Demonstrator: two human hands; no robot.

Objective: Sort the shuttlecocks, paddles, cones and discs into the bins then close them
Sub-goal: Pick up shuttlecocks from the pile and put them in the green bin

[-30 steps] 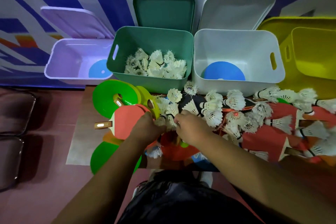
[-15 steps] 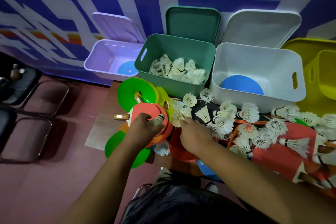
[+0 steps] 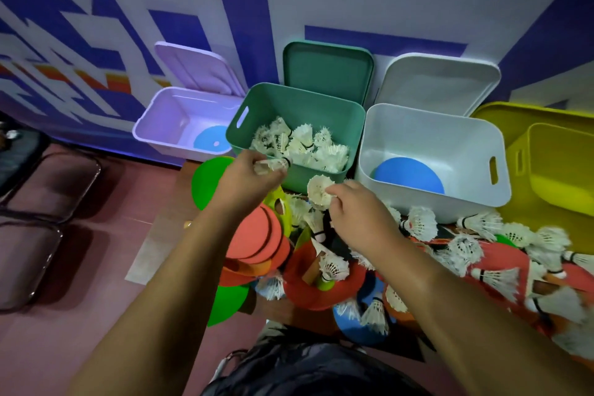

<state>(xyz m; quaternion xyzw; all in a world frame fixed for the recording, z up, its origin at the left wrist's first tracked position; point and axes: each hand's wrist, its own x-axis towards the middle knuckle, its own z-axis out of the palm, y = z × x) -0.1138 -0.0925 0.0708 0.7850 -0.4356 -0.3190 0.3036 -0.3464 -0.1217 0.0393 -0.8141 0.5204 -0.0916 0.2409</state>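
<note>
My left hand (image 3: pixel 249 177) holds a white shuttlecock (image 3: pixel 273 166) at the near rim of the green bin (image 3: pixel 254 141), which holds several shuttlecocks. My right hand (image 3: pixel 356 215) pinches another shuttlecock (image 3: pixel 318 191) just in front of that bin. Below the hands lies a pile of shuttlecocks (image 3: pixel 463 244), red paddles (image 3: pixel 257 235), orange cones (image 3: pixel 308 286) and green discs (image 3: pixel 209 183). The purple bin (image 3: pixel 160 125) holds a blue disc (image 3: pixel 210 141). The white bin (image 3: pixel 434 202) holds a blue disc (image 3: pixel 408 175) too.
A yellow bin (image 3: pixel 559 170) stands at the far right. All four lids lean open against the blue and white wall. Dark metal chairs (image 3: pixel 41 202) stand on the reddish floor at the left.
Both hands have lifted out of the pile toward the green bin, each with a shuttlecock. The camera has tilted up and shifted left.
</note>
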